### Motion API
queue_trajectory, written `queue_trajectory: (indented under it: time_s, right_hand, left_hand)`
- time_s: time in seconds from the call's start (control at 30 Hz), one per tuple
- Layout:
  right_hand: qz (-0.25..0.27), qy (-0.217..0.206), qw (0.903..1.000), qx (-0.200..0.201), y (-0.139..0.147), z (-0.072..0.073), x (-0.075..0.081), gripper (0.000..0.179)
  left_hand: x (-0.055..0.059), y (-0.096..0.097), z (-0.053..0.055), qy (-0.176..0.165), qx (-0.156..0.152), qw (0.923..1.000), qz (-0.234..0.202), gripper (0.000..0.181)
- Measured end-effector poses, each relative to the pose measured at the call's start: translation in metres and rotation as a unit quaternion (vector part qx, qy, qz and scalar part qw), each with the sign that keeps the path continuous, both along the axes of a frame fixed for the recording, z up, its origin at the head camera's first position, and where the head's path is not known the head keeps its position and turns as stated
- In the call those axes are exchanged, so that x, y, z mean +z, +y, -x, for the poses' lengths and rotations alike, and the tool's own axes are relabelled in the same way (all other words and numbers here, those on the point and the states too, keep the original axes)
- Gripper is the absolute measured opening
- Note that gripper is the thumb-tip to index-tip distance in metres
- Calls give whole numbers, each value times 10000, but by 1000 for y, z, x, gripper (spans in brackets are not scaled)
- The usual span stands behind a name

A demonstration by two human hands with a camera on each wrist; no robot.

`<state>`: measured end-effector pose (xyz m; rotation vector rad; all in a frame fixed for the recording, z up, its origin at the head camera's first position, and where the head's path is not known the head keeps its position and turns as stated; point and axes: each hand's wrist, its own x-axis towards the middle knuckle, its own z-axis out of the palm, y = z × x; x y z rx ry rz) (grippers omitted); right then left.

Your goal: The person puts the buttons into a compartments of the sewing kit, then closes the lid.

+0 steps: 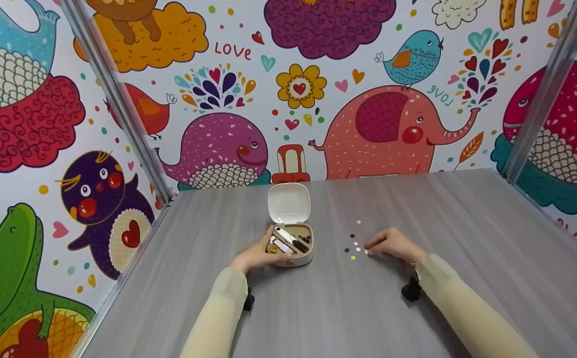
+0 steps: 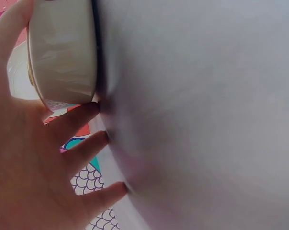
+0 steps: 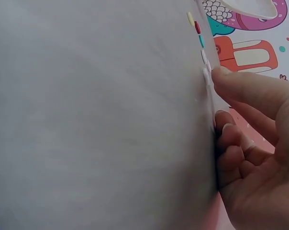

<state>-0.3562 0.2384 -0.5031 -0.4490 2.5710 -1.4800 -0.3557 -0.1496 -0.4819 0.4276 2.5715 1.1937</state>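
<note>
A white box (image 1: 299, 260) with rounded corners stands on the table, its hinged lid (image 1: 289, 203) raised at the back. Inside are a white-and-black slim tool (image 1: 291, 238), a pale pink item (image 1: 280, 246), a yellow ring-like piece (image 1: 273, 248) and several dark brown pieces (image 1: 306, 239). My left hand (image 1: 258, 254) grips the box's left side between thumb and forefinger; in the left wrist view its other fingers (image 2: 89, 148) spread apart. To the right, my right hand (image 1: 395, 245) pinches a small white disc (image 1: 366, 252) at the table surface, with the remaining fingers (image 3: 230, 143) curled.
Several small discs lie between the box and my right hand, among them a yellow disc (image 1: 353, 257), a dark red disc (image 1: 346, 250) and a black disc (image 1: 352, 235). Patterned wall panels (image 1: 298, 124) with metal posts (image 1: 119, 99) border the grey table (image 1: 318, 308).
</note>
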Motion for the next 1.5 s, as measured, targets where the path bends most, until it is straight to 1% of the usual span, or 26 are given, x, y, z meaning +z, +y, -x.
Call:
queue_trajectory:
  time_s: [0.23,0.67,0.83,0.97,1.07,1.23,1.5]
  right_hand:
    - [-87,31,9999,-44,-3,0,-1,21]
    - [-246,290,9993,44,-5,-2,-1,18]
    - [-250,241,9994,-5,-4,-1,-2,16]
    - [-358,344,9988,13,-5,0,-1,14]
    - [-423,473,9980,69,-5,0,0,14]
    - [-411,441,9982,57,-5,1,0,12]
    - [-402,439,9982,-44,-3,-1,0,11]
  left_hand:
    - [0,-1,1,38,41,10000,10,112]
    - [-3,-1,1,59,30,10000,26,113]
    - [-2,-1,0,49,47,10000,69,112]
    - [0,-1,0,62,82,9999,85,111]
    - [0,0,0,47,93,9999,8,111]
    - [-1,0,0,23,99,9999,-94,112]
    - [1,1,-1,14,82,9999,-103,111]
